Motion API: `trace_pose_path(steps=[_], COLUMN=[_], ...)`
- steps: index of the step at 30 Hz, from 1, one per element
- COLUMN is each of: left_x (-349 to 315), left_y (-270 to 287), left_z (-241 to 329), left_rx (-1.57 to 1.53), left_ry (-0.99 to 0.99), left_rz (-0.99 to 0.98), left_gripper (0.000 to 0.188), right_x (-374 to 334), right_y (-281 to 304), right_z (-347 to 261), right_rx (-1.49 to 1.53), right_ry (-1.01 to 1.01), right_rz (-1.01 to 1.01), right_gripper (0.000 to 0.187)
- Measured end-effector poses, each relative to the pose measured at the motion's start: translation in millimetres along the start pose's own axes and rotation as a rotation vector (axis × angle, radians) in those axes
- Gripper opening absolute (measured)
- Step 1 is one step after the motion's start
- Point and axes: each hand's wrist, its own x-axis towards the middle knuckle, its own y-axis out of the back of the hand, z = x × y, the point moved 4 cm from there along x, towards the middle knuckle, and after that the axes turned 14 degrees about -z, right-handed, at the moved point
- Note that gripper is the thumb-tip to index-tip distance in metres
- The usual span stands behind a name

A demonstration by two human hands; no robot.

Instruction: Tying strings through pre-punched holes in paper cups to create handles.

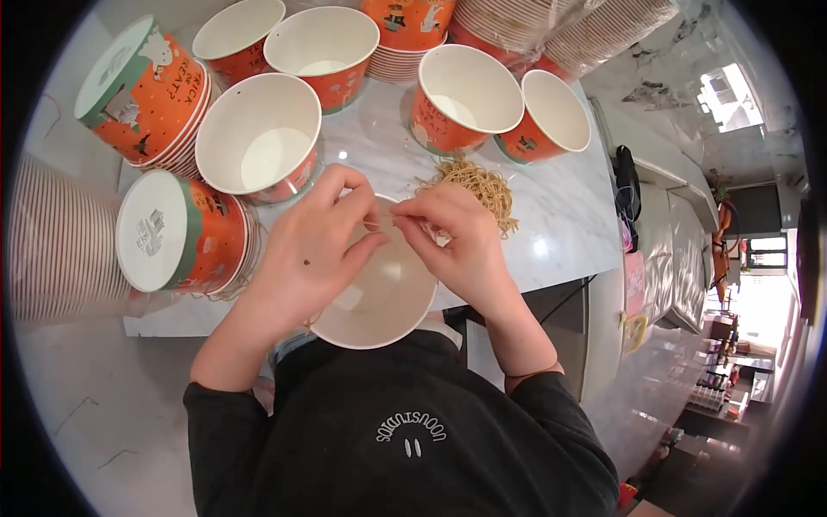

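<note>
A paper bucket (370,319), white inside, is tilted against my lap at the table's front edge, its mouth toward me. Over its far rim both hands work close together. My left hand (314,233) is closed in a pinch, with a short bit of thin tan cord at its fingertips. My right hand (457,233) pinches thumb and forefinger together beside the same rim; what lies between them is too small to make out. Just behind my right hand lies a tangled heap of tan cords (484,188) on the table.
Open orange buckets (258,142) stand across the marble-patterned table (551,224), two of them (469,95) at the back right. Upturned stacks (155,228) fill the left side. Plastic-wrapped bucket stacks (65,241) rise at far left and at the back (551,34).
</note>
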Motion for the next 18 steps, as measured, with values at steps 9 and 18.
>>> trace_pose_path(steps=[9,18], left_x=[10,9], left_y=[-15,-19], left_z=[-26,-41], left_rx=[-0.527,-0.611], left_ry=[0.050,0.222], left_rz=[-0.037,-0.299], left_gripper=[0.023,0.025], right_x=[1,0], right_y=[2,4], right_z=[-10,-11], right_rx=[0.183,-0.030], right_ry=[0.064,0.126], right_rz=[-0.005,-0.149], right_gripper=[0.023,0.022])
